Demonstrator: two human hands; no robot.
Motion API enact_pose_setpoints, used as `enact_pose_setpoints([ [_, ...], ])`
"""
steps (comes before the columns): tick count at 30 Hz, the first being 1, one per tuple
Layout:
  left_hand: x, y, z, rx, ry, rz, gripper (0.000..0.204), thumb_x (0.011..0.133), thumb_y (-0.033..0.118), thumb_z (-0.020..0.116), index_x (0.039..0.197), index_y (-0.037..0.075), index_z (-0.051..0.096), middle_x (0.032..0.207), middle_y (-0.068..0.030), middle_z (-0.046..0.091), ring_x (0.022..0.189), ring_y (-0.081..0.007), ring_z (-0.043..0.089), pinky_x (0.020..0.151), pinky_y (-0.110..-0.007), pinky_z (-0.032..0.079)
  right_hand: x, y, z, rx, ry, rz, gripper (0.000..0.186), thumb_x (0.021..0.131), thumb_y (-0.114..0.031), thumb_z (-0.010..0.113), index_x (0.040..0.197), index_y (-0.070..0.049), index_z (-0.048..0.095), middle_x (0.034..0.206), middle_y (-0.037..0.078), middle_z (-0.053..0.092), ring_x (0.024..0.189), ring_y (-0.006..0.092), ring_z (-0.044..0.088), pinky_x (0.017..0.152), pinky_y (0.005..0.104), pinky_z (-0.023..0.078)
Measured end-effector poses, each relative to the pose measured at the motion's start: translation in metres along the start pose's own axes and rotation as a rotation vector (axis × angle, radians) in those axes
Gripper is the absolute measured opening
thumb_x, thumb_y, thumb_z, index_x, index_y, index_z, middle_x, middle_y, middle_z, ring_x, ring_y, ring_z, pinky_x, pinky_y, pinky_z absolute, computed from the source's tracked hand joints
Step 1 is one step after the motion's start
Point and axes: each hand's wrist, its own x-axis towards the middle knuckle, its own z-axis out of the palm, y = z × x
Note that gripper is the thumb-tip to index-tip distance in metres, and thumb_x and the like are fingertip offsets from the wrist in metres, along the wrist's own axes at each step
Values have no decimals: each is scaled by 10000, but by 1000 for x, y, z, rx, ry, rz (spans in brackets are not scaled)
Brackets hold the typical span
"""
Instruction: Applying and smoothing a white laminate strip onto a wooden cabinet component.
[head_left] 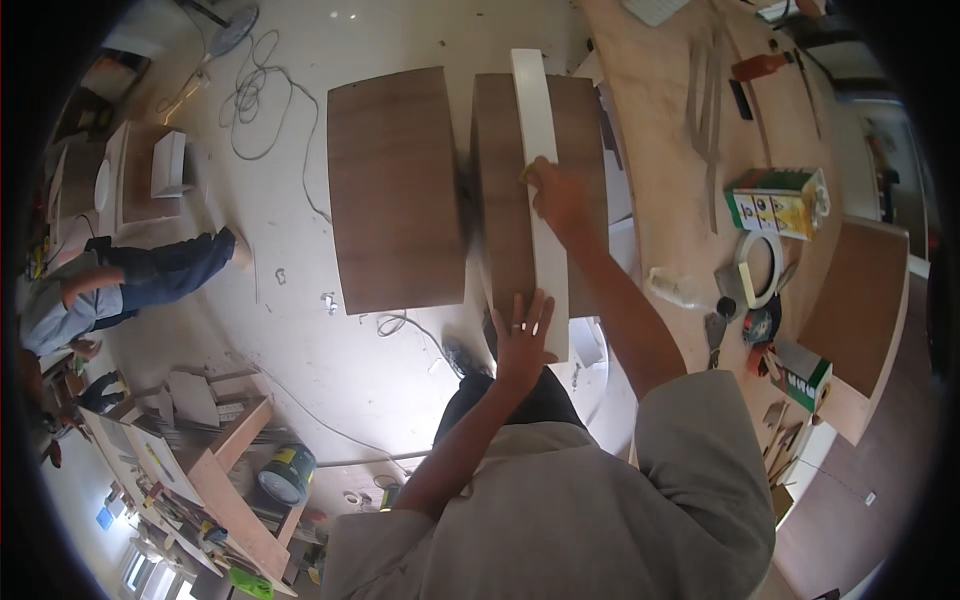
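Note:
A long white strip of board (540, 125) lies lengthwise over a brown wooden panel or box (500, 200) in front of me. My left hand (522, 335) rests on the near end of the strip, fingers spread. Farther up, my right hand (560, 203) is closed at the strip's left edge, pinching a small yellow thing whose kind I cannot make out. A second brown wooden piece (396, 190) stands to the left, a narrow gap away.
On the right, a wooden workbench (640, 130) carries a green and yellow tin (778, 202), a tape roll (762, 268) and an orange-red bottle (760, 66). A cable (262, 100) loops over the floor. Another person (85, 290) is at far left, above a wooden crate (235, 435) and a bucket (287, 474).

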Motion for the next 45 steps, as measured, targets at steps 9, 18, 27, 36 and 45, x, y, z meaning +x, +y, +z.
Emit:
enact_pose_setpoints([
  [9, -85, -90, 26, -48, 157, 50, 738, 915, 281, 759, 1566, 102, 460, 1714, -154, 280, 1579, -413, 248, 1246, -627, 247, -161, -2, 18, 56, 46, -12, 132, 980, -122, 655, 1064, -97, 556, 987, 167, 680, 903, 438, 686, 752, 552, 538],
  [18, -389, -281, 130, -91, -153, -670, 697, 852, 273, 774, 1477, 58, 553, 1530, -240, 521, 1449, -450, 435, 1174, -581, 393, -296, -29, 18, 4, -101, 130, 139, 964, -112, 647, 1072, -114, 560, 1013, 153, 676, 934, 418, 697, 749, 547, 546],
  [27, -514, -254, 183, -484, -79, -873, 671, 828, 267, 810, 1431, 55, 605, 1380, -257, 651, 1282, -399, 629, 1086, -471, 513, -456, 27, 1, 20, -535, 473, 225, 931, -257, 701, 1028, -84, 596, 933, 194, 729, 877, 395, 734, 759, 527, 557],
  [36, -499, -246, 175, -515, 71, -885, 390, 879, 430, 755, 1053, 85, 808, 1088, -118, 793, 1048, -321, 752, 957, -425, 580, -383, 7, 9, 226, -16, 511, 511, 914, -474, 756, 1138, -31, 635, 924, 230, 755, 854, 310, 778, 699, 465, 581],
  [45, -445, -252, 115, -850, 172, -809, 447, 966, 205, 707, 1369, 27, 630, 943, -171, 775, 799, -219, 759, 686, -342, 598, -357, 33, 46, 1022, -3, 735, 427, 879, -371, 842, 1064, -33, 659, 801, 66, 677, 590, 135, 590, 447, 317, 402],
])
